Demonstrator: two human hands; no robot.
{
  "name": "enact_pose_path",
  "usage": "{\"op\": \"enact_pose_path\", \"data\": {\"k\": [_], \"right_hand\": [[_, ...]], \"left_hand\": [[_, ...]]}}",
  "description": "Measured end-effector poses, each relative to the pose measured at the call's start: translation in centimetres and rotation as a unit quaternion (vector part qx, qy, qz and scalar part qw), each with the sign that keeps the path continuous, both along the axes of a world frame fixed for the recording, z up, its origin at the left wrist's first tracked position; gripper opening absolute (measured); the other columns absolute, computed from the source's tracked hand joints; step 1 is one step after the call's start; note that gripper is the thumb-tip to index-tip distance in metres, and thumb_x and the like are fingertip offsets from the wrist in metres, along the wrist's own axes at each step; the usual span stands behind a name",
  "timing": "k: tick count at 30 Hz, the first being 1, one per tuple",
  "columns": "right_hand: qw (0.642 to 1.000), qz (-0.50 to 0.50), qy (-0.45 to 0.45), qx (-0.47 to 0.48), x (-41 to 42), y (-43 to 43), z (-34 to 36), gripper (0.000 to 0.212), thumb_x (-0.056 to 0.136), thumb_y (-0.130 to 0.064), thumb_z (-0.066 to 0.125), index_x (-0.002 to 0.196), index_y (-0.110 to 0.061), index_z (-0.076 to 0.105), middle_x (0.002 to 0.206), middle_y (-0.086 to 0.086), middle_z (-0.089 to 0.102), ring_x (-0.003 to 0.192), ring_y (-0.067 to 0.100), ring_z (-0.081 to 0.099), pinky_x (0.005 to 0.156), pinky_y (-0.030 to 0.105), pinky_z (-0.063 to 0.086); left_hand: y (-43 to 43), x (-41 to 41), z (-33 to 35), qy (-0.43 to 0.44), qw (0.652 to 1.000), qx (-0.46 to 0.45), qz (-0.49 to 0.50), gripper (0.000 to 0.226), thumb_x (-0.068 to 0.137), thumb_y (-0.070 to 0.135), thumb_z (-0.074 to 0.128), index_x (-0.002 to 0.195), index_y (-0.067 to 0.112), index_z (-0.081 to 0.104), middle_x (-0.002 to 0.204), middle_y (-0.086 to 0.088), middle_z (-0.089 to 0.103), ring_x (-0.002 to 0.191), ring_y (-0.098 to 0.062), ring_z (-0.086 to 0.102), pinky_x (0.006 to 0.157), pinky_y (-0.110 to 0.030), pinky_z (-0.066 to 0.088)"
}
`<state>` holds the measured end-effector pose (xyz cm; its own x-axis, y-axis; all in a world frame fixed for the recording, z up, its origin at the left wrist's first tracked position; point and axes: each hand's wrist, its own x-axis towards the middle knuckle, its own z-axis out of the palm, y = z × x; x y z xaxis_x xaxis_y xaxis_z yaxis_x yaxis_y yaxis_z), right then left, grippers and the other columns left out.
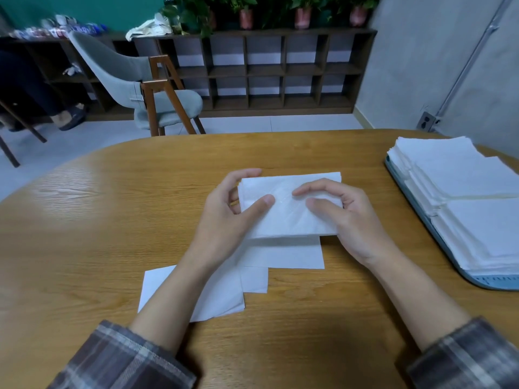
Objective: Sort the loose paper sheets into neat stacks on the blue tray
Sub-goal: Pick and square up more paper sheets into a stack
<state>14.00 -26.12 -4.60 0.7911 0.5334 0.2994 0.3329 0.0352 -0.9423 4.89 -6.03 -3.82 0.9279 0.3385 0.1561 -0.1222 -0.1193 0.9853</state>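
Head view looks down on my 2 hands at the middle of the wooden table [112, 220]. Together they hold a folded white paper sheet [286, 217] just above the tabletop. My left hand [224, 203] grips its left edge, thumb pressed on top and fingers curled around the side. My right hand [348, 214] clasps the right end, fingers arched over the top and thumb lying on the paper. More loose sheets [292, 256] lie flat on the table under and just in front of the held one, overlapping each other and partly covered by my left forearm. The blue tray [497, 280] sits at the table's right edge, well apart from my hands, with white paper stacks [471, 214] side by side on it. A grey chair [134, 80] and a dark shelf unit [280, 74] stand beyond the table.
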Motion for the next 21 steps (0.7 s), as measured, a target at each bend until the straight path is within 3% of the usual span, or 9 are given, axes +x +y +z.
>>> {"op": "enact_pose_path", "data": {"k": [2, 4, 6, 9, 16, 21], "right_hand": [[0.998, -0.028, -0.024, -0.046, 0.0, 0.2, -0.2, 0.029, 0.097, 0.006, 0.063, 0.106, -0.017, 0.08, 0.111, -0.017, 0.077, 0.113, 0.0, 0.067, 0.097, 0.015, 0.046], [0.992, -0.097, -0.05, -0.07, 0.3, 0.1, -0.7, 0.034, 0.096, 0.005, 0.062, 0.108, -0.022, 0.08, 0.113, -0.02, 0.077, 0.116, -0.005, 0.064, 0.098, 0.011, 0.044], [0.979, -0.171, -0.072, -0.079, 0.7, 0.0, -0.9, 0.036, 0.097, 0.002, 0.061, 0.111, -0.026, 0.08, 0.117, -0.021, 0.075, 0.116, -0.009, 0.061, 0.093, 0.003, 0.04], [0.964, -0.234, -0.068, -0.103, 1.4, -0.3, -1.3, 0.036, 0.099, -0.006, 0.06, 0.115, -0.033, 0.078, 0.126, -0.02, 0.071, 0.119, -0.005, 0.057, 0.086, -0.004, 0.034], [0.969, -0.217, -0.057, -0.102, 1.4, -0.1, -1.6, 0.038, 0.098, -0.004, 0.059, 0.113, -0.033, 0.079, 0.122, -0.025, 0.072, 0.12, -0.009, 0.057, 0.09, -0.002, 0.035], [0.97, -0.216, -0.051, -0.102, 1.4, -0.1, -1.5, 0.038, 0.098, -0.003, 0.059, 0.113, -0.031, 0.079, 0.12, -0.029, 0.07, 0.116, -0.016, 0.055, 0.087, -0.001, 0.037]], "left_hand": [[0.1, 0.1, -0.4, -0.022, 0.999, 0.041, 0.013, 0.049, 0.093, 0.014, 0.079, 0.136, 0.026, 0.059, 0.105, 0.0, 0.077, 0.082, -0.008, 0.074, 0.067, -0.02, 0.057], [0.5, 0.4, -1.4, -0.015, 0.987, 0.154, 0.038, 0.061, 0.091, 0.017, 0.082, 0.142, 0.034, 0.052, 0.103, 0.007, 0.072, 0.087, -0.005, 0.071, 0.076, -0.021, 0.057], [0.9, 0.5, -2.4, 0.025, 0.958, 0.284, 0.019, 0.069, 0.088, 0.027, 0.084, 0.143, 0.043, 0.046, 0.108, 0.016, 0.067, 0.102, -0.003, 0.066, 0.09, -0.027, 0.055], [1.2, 0.5, -3.2, 0.077, 0.912, 0.402, -0.042, 0.06, 0.087, 0.046, 0.081, 0.139, 0.044, 0.052, 0.117, 0.019, 0.065, 0.119, -0.006, 0.056, 0.106, -0.044, 0.047], [1.2, 0.6, -3.3, 0.069, 0.878, 0.47, -0.057, 0.021, 0.095, 0.044, 0.073, 0.115, 0.041, 0.071, 0.105, 0.019, 0.06, 0.108, -0.001, 0.054, 0.106, -0.045, 0.032], [1.2, 0.6, -3.4, 0.061, 0.879, 0.469, -0.064, 0.013, 0.098, 0.041, 0.069, 0.111, 0.039, 0.071, 0.096, 0.019, 0.054, 0.1, 0.001, 0.051, 0.104, -0.041, 0.029]]}}
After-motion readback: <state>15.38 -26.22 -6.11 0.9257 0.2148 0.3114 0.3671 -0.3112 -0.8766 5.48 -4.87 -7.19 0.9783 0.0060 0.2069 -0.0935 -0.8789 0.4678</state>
